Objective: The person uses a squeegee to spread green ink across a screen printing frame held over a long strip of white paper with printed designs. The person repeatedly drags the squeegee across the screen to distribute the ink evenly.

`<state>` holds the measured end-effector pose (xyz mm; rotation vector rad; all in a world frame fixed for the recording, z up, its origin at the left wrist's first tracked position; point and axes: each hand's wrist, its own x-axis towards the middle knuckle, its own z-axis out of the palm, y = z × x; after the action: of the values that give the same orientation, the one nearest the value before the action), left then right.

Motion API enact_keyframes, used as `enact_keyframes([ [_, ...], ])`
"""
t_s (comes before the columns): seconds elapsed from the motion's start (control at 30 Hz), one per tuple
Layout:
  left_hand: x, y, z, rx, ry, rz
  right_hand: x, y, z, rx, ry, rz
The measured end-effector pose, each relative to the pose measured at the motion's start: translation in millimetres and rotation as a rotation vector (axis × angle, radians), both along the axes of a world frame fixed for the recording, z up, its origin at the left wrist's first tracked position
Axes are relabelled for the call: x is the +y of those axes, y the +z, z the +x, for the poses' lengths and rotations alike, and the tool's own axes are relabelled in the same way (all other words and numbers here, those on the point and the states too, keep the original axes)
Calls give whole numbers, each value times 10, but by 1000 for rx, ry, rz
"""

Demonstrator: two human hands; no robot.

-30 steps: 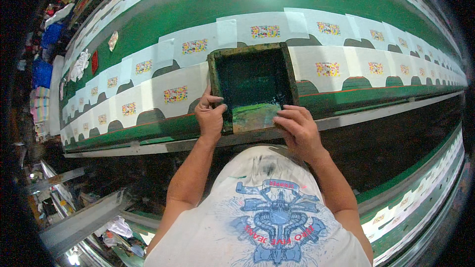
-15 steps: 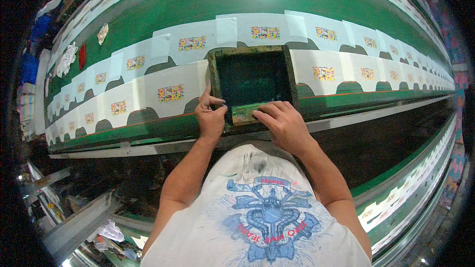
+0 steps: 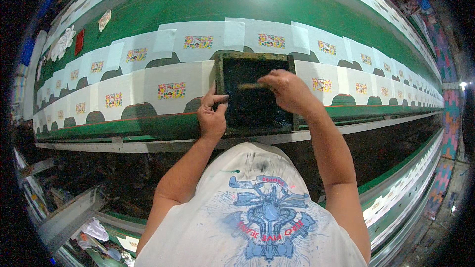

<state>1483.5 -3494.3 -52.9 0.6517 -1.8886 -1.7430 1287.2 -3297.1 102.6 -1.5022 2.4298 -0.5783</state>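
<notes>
A wooden screen-printing frame [image 3: 221,76] with a dark mesh lies in front of me over the near row of white cut fabric pieces [image 3: 143,96]. My left hand [image 3: 213,113] grips the frame's left side, index finger stretched along the edge and the other fingers bent over the rim. Over the middle of the mesh, my right hand [image 3: 287,89] is closed on a squeegee [image 3: 251,86], seen as a thin edge and smeared by motion. Colourful rectangular prints [image 3: 171,90] show on the pieces either side; whatever lies under the frame is hidden.
The long green table [image 3: 208,5] carries a second row of printed pieces [image 3: 198,42] behind. A crumpled white cloth [image 3: 63,44] and a red item [image 3: 79,41] lie at the far left. A pale rail [image 3: 148,146] runs along the near edge. Another person [image 3: 413,0] is at the far right.
My right hand has carried the squeegee from the frame's near end to its middle and tipped it edge-on. My left hand stays on the frame's left side. The view has shifted slightly.
</notes>
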Motion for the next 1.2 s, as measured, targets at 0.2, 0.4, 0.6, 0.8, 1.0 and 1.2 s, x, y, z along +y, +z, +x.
enact_keyframes([
  [0.2,51,135,2,70,-4,75,-253,-111,-292,46,-96,-31],
  [0.4,53,156,18,46,-7,23,-168,-184,-58,63,-54,-24],
  [0.6,68,133,17,58,-7,19,31,-44,486,85,-38,17],
  [0.8,66,218,12,30,-19,31,264,-111,859,117,-10,-12],
  [1.0,46,265,-3,-31,-33,-207,364,-12,1013,-12,-63,6],
  [1.2,36,321,-22,-49,-29,-163,720,-287,934,-13,-110,-282],
])
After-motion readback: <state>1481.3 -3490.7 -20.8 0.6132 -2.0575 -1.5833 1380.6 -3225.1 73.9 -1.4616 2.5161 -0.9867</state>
